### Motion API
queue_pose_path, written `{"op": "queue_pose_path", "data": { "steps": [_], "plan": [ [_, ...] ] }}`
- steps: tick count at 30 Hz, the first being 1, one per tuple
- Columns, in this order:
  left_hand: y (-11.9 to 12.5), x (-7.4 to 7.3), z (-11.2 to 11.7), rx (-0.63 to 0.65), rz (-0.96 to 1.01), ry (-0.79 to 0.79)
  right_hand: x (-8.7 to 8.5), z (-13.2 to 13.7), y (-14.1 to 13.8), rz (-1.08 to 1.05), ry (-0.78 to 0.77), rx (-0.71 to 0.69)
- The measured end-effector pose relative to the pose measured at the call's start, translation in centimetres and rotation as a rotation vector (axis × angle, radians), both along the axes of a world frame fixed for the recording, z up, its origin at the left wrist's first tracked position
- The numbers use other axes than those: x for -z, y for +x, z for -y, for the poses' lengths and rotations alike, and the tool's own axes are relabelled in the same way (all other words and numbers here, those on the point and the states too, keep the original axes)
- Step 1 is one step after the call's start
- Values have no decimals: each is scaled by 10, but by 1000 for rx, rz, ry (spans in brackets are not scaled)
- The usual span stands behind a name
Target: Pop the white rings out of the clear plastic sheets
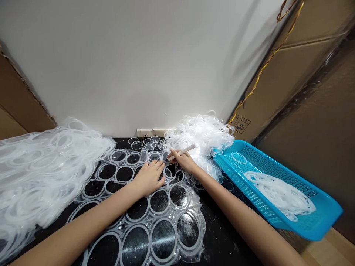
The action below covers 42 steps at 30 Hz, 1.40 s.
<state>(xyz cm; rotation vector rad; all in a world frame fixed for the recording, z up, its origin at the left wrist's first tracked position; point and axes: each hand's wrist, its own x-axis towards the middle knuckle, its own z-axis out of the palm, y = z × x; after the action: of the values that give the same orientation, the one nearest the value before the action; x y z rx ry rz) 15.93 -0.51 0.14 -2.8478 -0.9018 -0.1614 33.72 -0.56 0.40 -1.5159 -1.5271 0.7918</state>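
A translucent sheet of moulded rings [149, 218] lies flat on a black tabletop [219, 229]. My left hand [149, 178] rests on the sheet with fingers stretched out and slightly spread, pressing near its far rows. Just to the right, my right hand [181, 160] is closed around a pale, pen-like stick tool [187, 149]. The tool's lower end points down at a ring near the sheet's far right edge; its tip is too small to make out. Several loose thin rings [149, 144] lie beyond the sheet.
A tall stack of similar ring sheets [50, 173] fills the left. Behind my right hand rises a tangled heap of thin white rings [202, 133]. A blue plastic basket [277, 162] holding more rings [280, 194] stands at right, beside cardboard boxes [305, 96]. A white wall [138, 66] closes the back.
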Motion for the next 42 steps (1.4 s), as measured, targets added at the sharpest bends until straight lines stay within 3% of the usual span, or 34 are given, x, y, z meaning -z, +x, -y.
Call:
{"op": "queue_pose_path", "data": {
  "steps": [13,20,34,42],
  "plan": [
    [-1,-1,-1,22,32,-16,1,4,-10,218,176,-93],
    [-1,0,-1,22,46,-43,-1,8,-8,115,168,-8],
    [-2,-1,-1,20,43,-68,3,6,-9,130,198,-14],
    [-1,-3,-3,30,49,-82,5,5,-11,538,282,-133]
  ]
}}
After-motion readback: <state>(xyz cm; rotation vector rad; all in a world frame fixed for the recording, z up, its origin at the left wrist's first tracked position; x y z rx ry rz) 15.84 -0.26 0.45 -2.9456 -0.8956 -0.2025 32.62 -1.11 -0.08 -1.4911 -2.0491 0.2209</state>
